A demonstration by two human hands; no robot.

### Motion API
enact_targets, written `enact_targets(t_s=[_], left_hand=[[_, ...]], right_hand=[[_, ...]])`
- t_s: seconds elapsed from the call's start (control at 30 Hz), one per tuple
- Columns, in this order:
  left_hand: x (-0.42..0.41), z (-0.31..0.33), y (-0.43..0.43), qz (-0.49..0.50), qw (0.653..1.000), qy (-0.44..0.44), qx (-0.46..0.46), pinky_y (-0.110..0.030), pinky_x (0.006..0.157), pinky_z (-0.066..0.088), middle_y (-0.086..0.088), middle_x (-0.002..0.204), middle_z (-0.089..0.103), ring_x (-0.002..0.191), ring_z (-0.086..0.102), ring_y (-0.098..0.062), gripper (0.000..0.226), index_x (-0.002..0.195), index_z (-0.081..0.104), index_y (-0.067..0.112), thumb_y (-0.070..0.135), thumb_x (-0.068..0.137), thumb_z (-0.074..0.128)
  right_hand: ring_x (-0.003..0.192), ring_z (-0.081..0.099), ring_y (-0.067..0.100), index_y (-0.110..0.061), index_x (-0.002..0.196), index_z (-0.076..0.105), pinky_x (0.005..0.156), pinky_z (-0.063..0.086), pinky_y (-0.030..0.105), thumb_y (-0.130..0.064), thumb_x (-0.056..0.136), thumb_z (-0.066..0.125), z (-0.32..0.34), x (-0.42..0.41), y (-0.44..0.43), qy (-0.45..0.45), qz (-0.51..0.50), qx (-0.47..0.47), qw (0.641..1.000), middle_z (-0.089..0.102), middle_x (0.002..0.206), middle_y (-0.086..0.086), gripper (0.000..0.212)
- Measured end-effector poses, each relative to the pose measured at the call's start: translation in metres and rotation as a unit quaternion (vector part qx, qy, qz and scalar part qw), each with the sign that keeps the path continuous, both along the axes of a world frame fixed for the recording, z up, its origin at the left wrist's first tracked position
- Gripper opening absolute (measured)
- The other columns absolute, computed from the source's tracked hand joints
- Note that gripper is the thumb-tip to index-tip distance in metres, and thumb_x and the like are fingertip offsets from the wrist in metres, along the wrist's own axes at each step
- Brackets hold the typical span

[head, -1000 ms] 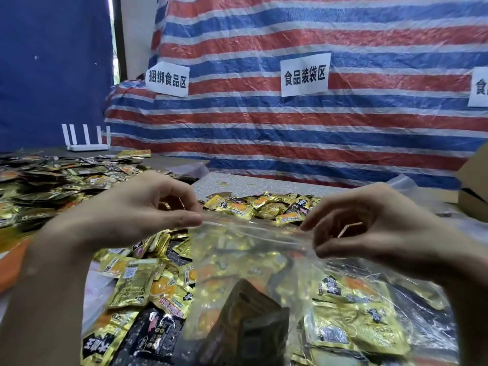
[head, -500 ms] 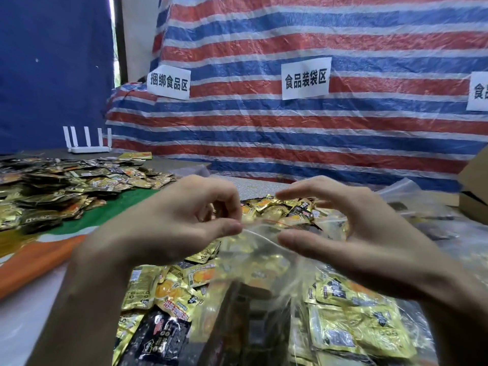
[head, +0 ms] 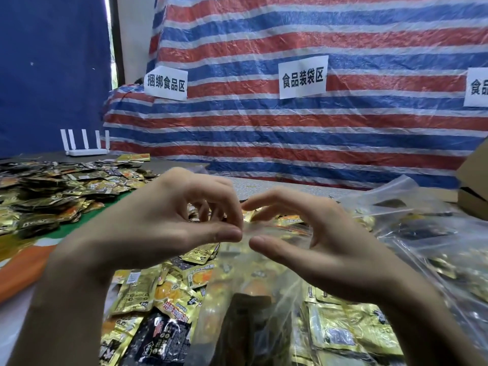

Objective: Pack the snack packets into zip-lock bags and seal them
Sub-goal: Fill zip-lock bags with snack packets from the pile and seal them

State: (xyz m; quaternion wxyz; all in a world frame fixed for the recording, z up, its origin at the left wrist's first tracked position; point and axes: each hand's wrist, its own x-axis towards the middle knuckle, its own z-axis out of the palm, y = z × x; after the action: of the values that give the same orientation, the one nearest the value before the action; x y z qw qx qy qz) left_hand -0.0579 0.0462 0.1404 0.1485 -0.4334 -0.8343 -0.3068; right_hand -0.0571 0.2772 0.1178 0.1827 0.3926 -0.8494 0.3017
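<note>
A clear zip-lock bag (head: 266, 276) hangs upright in front of me with a dark snack packet (head: 248, 315) and gold and orange ones inside. My left hand (head: 169, 223) pinches the bag's top edge between thumb and fingertips. My right hand (head: 317, 239) is right beside it, thumb in front of the top edge and fingers curled behind it, with a gap between thumb and index finger. The two thumbs almost touch at the middle of the seal. Loose gold and black snack packets (head: 163, 294) lie on the table below.
A large heap of packets (head: 52, 196) covers a green and orange cloth at the left. Filled clear bags (head: 427, 233) lie at the right, a cardboard box (head: 472, 191) behind them. A white router (head: 84, 146) stands far left before the striped tarp wall (head: 290, 133).
My hands have come together from the bag's two top corners to the middle of its seal. The bag's mouth has narrowed, and the view has tilted up slightly.
</note>
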Motion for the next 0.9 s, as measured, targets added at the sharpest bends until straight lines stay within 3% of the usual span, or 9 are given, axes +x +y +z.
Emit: enact_targets(t_s=[0.13,0.23,0.43,0.67,0.9], left_hand=[[0.003,0.002,-0.005,-0.011,1.000,-0.022,0.004,-0.044,0.068,0.053,0.000,0.087,0.070,0.081,0.065,-0.025,0.023,0.085,0.075,0.032,0.052,0.077,0.067],[0.002,0.001,-0.010,0.006,0.998,-0.069,-0.011,-0.040,0.067,0.056,0.004,0.082,0.070,0.078,0.067,-0.021,0.027,0.084,0.075,0.036,0.059,0.074,0.067],[0.003,0.001,-0.021,0.022,0.988,-0.145,-0.048,-0.044,0.069,0.057,0.003,0.082,0.072,0.077,0.069,-0.018,0.032,0.086,0.076,0.034,0.062,0.075,0.067],[0.002,0.001,-0.020,0.026,0.995,-0.097,-0.024,-0.040,0.063,0.053,0.005,0.073,0.069,0.069,0.065,-0.017,0.028,0.079,0.075,0.032,0.058,0.073,0.067],[0.001,0.001,-0.028,-0.004,0.987,-0.161,0.002,-0.041,0.068,0.059,0.000,0.082,0.076,0.076,0.072,-0.018,0.025,0.083,0.079,0.032,0.053,0.070,0.076]], right_hand=[[0.089,0.067,0.009,-0.024,0.097,0.076,0.078,0.051,0.028,-0.030,0.091,0.072,-0.001,0.001,-0.004,0.007,0.018,-0.018,1.000,0.071,0.087,-0.008,0.010],[0.083,0.065,0.011,-0.022,0.085,0.075,0.074,0.050,0.032,-0.028,0.089,0.071,-0.004,0.003,-0.010,0.002,0.015,-0.022,1.000,0.068,0.079,-0.009,0.008],[0.081,0.060,0.008,-0.023,0.085,0.072,0.073,0.048,0.036,-0.029,0.089,0.073,-0.010,0.006,-0.023,0.019,-0.014,-0.014,1.000,0.064,0.077,-0.013,0.007],[0.078,0.060,0.013,-0.025,0.084,0.073,0.069,0.049,0.038,-0.030,0.088,0.072,-0.009,0.009,-0.025,0.003,0.006,-0.028,1.000,0.064,0.075,-0.012,0.006],[0.075,0.060,0.013,-0.025,0.088,0.077,0.066,0.048,0.033,-0.028,0.087,0.077,-0.008,0.010,-0.025,-0.012,0.005,-0.022,1.000,0.066,0.076,-0.014,0.003]])
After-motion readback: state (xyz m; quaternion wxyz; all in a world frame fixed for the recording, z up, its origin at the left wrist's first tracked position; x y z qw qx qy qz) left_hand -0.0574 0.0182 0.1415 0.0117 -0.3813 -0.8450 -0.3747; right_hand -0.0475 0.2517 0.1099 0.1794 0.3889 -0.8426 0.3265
